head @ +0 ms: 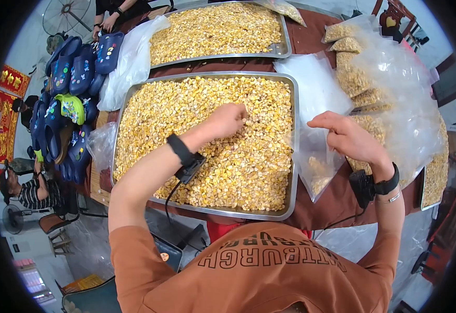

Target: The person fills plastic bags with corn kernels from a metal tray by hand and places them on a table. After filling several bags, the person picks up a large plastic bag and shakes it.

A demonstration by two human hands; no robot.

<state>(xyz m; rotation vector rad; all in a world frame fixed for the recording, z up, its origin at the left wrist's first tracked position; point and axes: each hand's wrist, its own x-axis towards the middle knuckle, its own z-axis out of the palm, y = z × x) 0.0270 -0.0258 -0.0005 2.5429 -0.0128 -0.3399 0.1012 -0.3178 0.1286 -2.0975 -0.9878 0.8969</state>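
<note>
A metal tray (294,156) filled with loose yellow corn kernels (212,172) lies before me. Low over the middle of the kernels is my left hand (228,119), fingers curled together, with a pale kernel showing at the fingertips. My right hand (343,135) is beyond the tray's right rim, index finger stretched out and thumb apart, with nothing visible between them. Beneath and beside it lies a clear plastic bag (316,178) holding a few kernels. Flat empty plastic bags (314,86) are stacked just above that hand.
A second tray (286,43) of corn stands at the far side. Filled corn bags (353,78) pile up at right. At left are plastic sheeting (124,74), a crumpled bag (102,144) and many blue clogs (81,70). A person's hands (108,24) show at far left.
</note>
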